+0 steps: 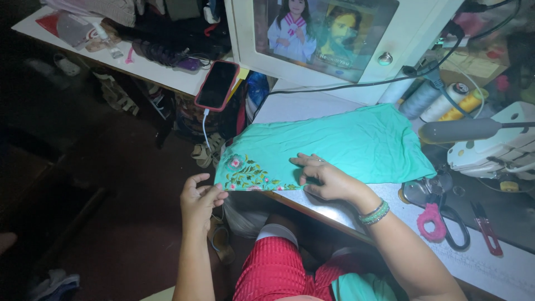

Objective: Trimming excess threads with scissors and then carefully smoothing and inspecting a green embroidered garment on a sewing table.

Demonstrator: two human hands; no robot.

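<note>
A turquoise cloth (345, 142) with a floral embroidered corner (243, 169) lies flat on the sewing table (312, 106). My left hand (199, 200) pinches the cloth's near left corner at the table edge. My right hand (326, 177) presses flat on the cloth's near hem, fingers spread, with green bead bracelets on the wrist. The cloth's right end reaches toward the white sewing machine (496, 145).
Scissors with pink-wrapped handles (440, 220) and a small red thread snip (487, 228) lie right of my arm. Thread cones (446, 100) stand behind the cloth. A phone in a red case (217, 85) charges on a side shelf. A framed picture (317, 30) stands at the back.
</note>
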